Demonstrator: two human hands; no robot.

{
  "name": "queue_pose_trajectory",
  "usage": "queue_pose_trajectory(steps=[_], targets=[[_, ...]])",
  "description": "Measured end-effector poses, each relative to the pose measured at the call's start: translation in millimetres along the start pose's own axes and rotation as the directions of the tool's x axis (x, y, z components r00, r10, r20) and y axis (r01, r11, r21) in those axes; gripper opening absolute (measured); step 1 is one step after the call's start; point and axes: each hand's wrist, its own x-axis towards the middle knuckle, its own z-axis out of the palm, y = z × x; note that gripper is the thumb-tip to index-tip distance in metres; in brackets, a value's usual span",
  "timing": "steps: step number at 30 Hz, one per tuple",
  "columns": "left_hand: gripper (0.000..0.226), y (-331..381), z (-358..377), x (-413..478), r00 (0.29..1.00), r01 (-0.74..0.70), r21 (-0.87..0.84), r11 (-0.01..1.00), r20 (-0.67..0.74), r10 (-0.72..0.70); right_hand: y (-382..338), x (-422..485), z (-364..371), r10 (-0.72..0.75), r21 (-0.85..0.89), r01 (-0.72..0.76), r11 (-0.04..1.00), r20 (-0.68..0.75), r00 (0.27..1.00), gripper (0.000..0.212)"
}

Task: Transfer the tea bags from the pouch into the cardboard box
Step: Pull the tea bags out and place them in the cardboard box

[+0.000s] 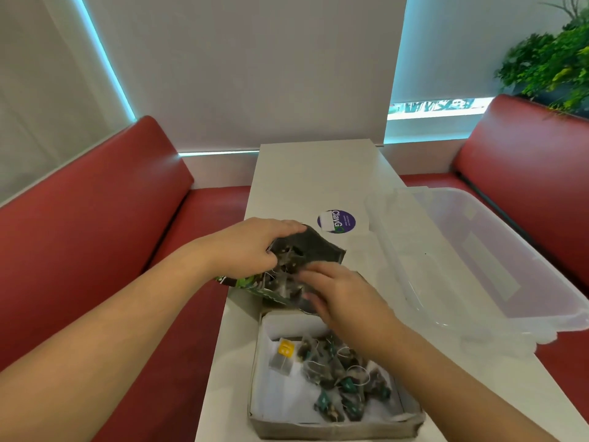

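Tea bags halfway between pouch and box

The dark pouch (306,260) lies open on the white table (318,173), just behind the cardboard box (331,425) with its pile of tea bags (338,374). Left hand (255,247) grips the pouch mouth; right hand (341,291) has fingers inside, grip too blurry to call. Clear plastic tub (478,266) sits off to the right.

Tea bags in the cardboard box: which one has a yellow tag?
The small tea bag lying alone at the box's left side; the others, piled to its right, carry green tags.

1. Pouch (306,250): dark grey inside, green-patterned outside.
2. Tea bags (338,378): dark, with teal tags; one yellow tag.
3. Counter (318,173): white.
4. Sticker (336,221): purple, white lettering.
5. Seats (95,218): red.
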Motion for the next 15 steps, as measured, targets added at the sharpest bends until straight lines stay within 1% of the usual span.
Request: queue_pose_trajectory(steps=[2,3,4,5,6,8,9,11,15], targets=[[0.075,0,-2,-3,1.000,-0.001,-0.023,1.000,0.020,0.001,-4,37,21,0.006,-0.065,0.008,0.998,0.219,0.976,0.053],[0.076,-1,-4,-4,1.000,-0.002,-0.033,0.999,0.030,0.003,-6,55,31,0.062,-0.130,-0.019,0.991,0.340,0.938,0.062],[0.077,-3,-5,-5,0.999,-0.002,-0.039,0.999,0.038,0.004,-7,70,40,0.140,-0.205,-0.054,0.977,0.438,0.888,0.066],[0.077,-4,-7,-6,0.999,-0.001,-0.043,0.999,0.042,0.003,-7,81,48,0.194,-0.261,-0.065,0.963,0.506,0.840,0.068],[0.078,-6,-8,-7,0.999,0.001,-0.048,0.999,0.042,0.002,-5,89,57,0.215,-0.288,-0.058,0.956,0.550,0.807,0.068],[0.079,-10,-11,-10,0.999,0.003,-0.061,0.998,0.037,0.000,-3,100,73,0.245,-0.313,-0.060,0.948,0.595,0.766,0.068],[0.079,-12,-12,-11,0.999,0.003,-0.067,0.998,0.034,-0.001,1,104,82,0.274,-0.324,-0.087,0.942,0.597,0.754,0.066],[0.079,-16,-14,-12,1.000,0.004,-0.072,0.997,0.023,-0.002,4,108,91,0.341,-0.306,-0.189,0.933,0.589,0.733,0.061],[0.079,-19,-15,-13,1.000,0.001,-0.062,0.998,0.009,0.000,0,111,91,0.424,-0.166,-0.403,0.900,0.548,0.721,0.048]])
